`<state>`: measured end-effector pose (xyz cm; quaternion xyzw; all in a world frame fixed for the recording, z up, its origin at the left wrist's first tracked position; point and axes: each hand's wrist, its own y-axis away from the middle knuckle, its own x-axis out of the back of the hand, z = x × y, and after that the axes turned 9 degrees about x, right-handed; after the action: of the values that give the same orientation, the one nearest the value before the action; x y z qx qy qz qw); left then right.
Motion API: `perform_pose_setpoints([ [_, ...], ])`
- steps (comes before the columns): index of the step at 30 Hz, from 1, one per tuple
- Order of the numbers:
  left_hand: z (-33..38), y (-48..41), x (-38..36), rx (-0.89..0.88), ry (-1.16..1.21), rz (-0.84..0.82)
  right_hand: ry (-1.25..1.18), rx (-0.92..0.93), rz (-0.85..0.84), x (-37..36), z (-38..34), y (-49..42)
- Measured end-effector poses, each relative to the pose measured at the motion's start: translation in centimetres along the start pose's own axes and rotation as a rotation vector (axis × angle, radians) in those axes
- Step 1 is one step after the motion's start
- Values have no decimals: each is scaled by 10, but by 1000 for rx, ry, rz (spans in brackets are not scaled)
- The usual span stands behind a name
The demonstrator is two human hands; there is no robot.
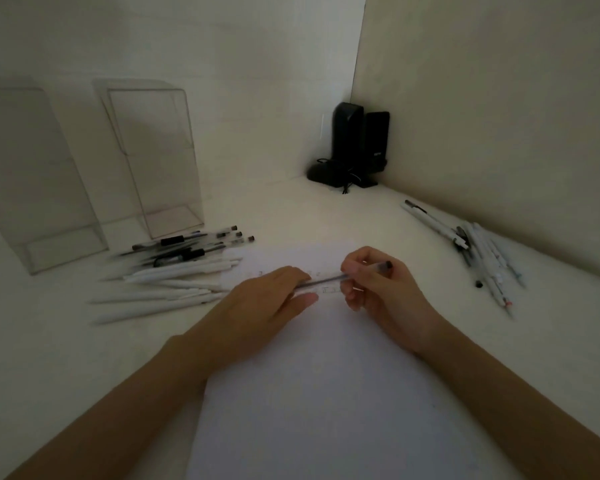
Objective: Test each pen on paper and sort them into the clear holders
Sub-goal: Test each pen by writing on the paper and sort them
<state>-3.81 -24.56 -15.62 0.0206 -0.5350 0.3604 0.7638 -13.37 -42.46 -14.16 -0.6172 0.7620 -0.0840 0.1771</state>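
Holding one clear pen [326, 280] at centre above the paper [309, 393]: your left grip [267, 299] and right grip [378, 289] each clasp an end. Clear holders [153, 157] at 10 o'clock stand empty. First pile [174, 268] at 9 o'clock, second pile [482, 251] at 3 o'clock. Judgement: few faint test marks, sorting not begun.
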Motion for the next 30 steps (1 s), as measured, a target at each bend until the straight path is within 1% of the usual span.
perform_pose_setpoints([
  [3, 3, 1, 5, -51, 18, 30, 37, 27, -76, 0, -2, 0],
  [6, 9, 1, 9, -73, 47, -1, -62, 8, -203, -5, -2, 3],
  [7, 11, 1, 8, -97, 54, -20, -49, -5, -231, -7, -1, 5],
  [9, 13, 2, 4, -140, 61, -53, 50, -10, -241, -9, 2, 7],
  [11, 14, 2, 3, -119, 97, -87, 119, -10, -241, -10, 3, 7],
  [14, 16, 2, 5, -90, 161, -115, 41, -43, -266, -10, 1, 6],
  [17, 19, 0, 8, -76, 192, -81, -51, -44, -265, -8, -2, 5],
  [21, 18, -2, 9, 11, 129, -22, -8, -8, -283, 0, -7, 3],
  [23, 17, 1, 13, 93, 77, -35, -22, 38, -199, 9, -17, 0],
  [25, 15, 6, 17, 141, 7, -43, -54, 99, -37, 22, -27, -4],
  [26, 15, 7, 19, 149, -25, -37, 3, 137, 52, 28, -30, -5],
  [27, 16, 8, 19, 140, -53, -35, 139, 158, 149, 33, -28, -7],
  [28, 16, 8, 17, 112, -80, -41, 333, 150, 241, 36, -23, -7],
  [29, 17, 7, 14, 71, -112, -56, 519, 118, 312, 37, -17, -7],
  [30, 17, 7, 10, 31, -152, -78, 640, 82, 348, 36, -9, -8],
])
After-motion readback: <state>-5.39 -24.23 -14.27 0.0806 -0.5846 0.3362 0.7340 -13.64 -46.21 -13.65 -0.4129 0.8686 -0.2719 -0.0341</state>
